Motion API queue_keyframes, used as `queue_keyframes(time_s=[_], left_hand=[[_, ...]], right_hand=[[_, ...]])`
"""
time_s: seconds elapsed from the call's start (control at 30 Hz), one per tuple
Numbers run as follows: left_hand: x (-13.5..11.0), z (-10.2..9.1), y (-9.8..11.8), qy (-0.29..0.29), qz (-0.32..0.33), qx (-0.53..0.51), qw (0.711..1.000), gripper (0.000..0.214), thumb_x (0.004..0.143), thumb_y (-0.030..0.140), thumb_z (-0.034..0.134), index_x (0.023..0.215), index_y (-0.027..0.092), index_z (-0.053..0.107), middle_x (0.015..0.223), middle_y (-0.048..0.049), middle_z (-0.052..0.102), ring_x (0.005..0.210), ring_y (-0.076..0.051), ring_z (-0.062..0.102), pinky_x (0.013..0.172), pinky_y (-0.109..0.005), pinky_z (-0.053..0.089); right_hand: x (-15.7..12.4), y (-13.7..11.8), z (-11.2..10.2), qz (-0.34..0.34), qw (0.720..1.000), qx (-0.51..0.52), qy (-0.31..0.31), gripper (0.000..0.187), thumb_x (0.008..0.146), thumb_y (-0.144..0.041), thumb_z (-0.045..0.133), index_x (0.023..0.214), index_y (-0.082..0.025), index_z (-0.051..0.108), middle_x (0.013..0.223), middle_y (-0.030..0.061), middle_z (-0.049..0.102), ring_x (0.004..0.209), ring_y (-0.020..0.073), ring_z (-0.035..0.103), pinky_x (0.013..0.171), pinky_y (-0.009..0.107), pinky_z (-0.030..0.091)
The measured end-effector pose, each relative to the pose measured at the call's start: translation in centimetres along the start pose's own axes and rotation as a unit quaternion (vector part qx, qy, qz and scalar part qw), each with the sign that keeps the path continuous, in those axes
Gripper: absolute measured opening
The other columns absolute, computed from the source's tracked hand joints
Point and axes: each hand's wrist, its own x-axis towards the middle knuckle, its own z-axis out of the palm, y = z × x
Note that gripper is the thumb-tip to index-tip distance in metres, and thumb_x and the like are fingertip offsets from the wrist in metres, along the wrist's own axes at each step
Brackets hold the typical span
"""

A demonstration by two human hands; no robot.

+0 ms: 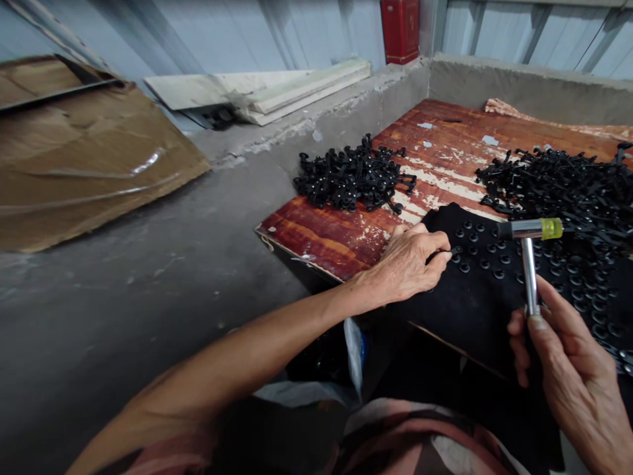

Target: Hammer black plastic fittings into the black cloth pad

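My left hand point(413, 260) rests closed on the edge of a black mat point(475, 297) studded with several small round black pieces, its fingertips pinching one small black piece against the mat. My right hand point(568, 369) is wrapped round the metal handle of a small hammer point(530, 251), held upright over the mat. The hammer head has one black end and one yellow end. The mat lies on a worn red wooden board point(346, 231).
A pile of small black plastic parts point(353, 175) sits at the board's far left. A bigger heap of black parts point(564, 185) lies at its right. Brown cardboard point(84, 152) and pale planks point(267, 92) lie on the concrete floor. A red box point(399, 28) stands by the wall.
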Motion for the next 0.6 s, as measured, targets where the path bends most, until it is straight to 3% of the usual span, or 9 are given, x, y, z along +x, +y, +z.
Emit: queue_keyframes(time_s=[0.6], left_hand=[[-0.11, -0.06, 0.51, -0.008, -0.013, 0.003, 1.000, 0.017, 0.089, 0.022, 0.051, 0.086, 0.018, 0.068, 0.084, -0.0030, 0.070, 0.087, -0.019, 0.061, 0.089, -0.040, 0.039]], right_hand=[[0.08, -0.11, -0.04, -0.003, 1.000, -0.010, 0.002, 0.061, 0.085, -0.052, 0.066, 0.140, -0.032, 0.052, 0.079, -0.0002, 0.062, 0.049, 0.0108, 0.051, 0.034, 0.022, 0.047]])
